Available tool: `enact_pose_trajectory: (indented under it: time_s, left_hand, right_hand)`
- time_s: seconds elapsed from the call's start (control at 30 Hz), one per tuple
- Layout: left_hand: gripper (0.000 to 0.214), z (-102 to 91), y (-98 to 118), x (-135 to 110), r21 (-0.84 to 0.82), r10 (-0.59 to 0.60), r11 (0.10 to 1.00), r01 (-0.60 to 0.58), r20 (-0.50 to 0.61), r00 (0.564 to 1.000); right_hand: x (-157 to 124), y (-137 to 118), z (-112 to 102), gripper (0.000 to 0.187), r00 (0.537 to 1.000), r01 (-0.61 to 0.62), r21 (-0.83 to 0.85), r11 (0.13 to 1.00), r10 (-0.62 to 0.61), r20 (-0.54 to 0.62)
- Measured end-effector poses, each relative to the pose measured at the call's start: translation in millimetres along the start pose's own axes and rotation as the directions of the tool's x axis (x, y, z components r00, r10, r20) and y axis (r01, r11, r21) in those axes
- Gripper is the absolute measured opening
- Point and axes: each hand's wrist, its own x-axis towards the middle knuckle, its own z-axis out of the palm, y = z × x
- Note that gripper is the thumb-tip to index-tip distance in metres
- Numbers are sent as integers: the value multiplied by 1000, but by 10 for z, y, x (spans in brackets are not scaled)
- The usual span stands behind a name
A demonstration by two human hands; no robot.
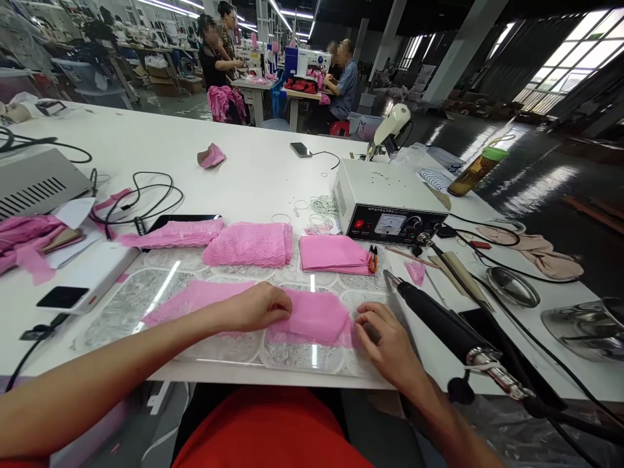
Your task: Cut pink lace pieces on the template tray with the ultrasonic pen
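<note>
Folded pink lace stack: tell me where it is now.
In the head view, the lace stack lies left of centre, beyond the left hand, between a pink strip on its left and a smooth pink stack on its right.

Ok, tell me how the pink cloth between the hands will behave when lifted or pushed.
The pink cloth is probably floppy and light, since it looks thin, with one sheer edge. It may slide when pushed, as the clear mat beneath looks glossy.
</note>
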Motion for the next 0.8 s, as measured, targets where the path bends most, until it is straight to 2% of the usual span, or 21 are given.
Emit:
enact_pose_trajectory:
  time_s: [0.1,0.2,0.5,0.7,0.8]
  left_hand:
    - [22,8,-3,-1,9,14,1000,-14,-15,1000]
    - [21,16,-10,-4,18,20,1000,-20,-34,999]
    - [23,54,74,-44,161,62,985,-55,-38,997]
    - [23,97,100,-46,267,55,963,-42,-41,998]
    - [24,93,108,-50,263,50,964,-38,-39,998]
  right_hand:
    - [17,0,26,3,1000,28,-10,1000,-28,5]
    - [25,3,57,10,999,33,6,999,-33,-10]
    - [-101,90,-128,15,997,-74,-2,997,74,16]
    - [-114,93,-149,19,988,-139,-1,990,139,66]
    - [-110,82,-157,21,988,-142,40,989,140,59]
